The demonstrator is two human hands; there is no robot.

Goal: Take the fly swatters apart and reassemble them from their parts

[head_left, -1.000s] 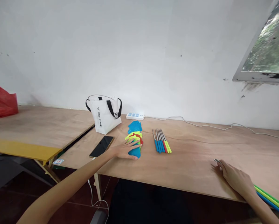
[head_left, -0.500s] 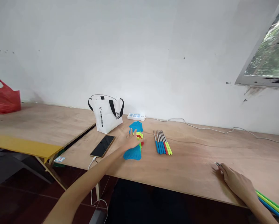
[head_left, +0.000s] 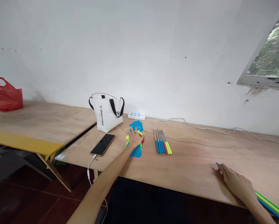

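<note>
My left hand (head_left: 134,138) lies over a small pile of plastic mesh pieces that look like fly-swatter heads, its fingers spread. A blue mesh piece (head_left: 136,125) shows beyond the fingertips, another blue mesh piece (head_left: 136,151) under the wrist. Yellow and red edges stick out at the sides; the palm hides the rest. To the right lies a row of metal rods with blue, red and yellow handles (head_left: 164,146). Far right, my right hand (head_left: 235,179) rests on the table, closed around a thin metal piece (head_left: 218,165) whose end pokes out past the fingers.
Green, yellow and blue sticks (head_left: 272,205) lie by my right forearm. On the left are a charging phone (head_left: 103,145) and a white bag (head_left: 108,113). A power strip (head_left: 136,116) and its cable run along the wall. A red bag (head_left: 6,96) stands on the other table.
My left hand has settled lower onto the pile. The near blue piece has shifted right and away from me, and more yellow shows on the left. My right hand keeps its place.
</note>
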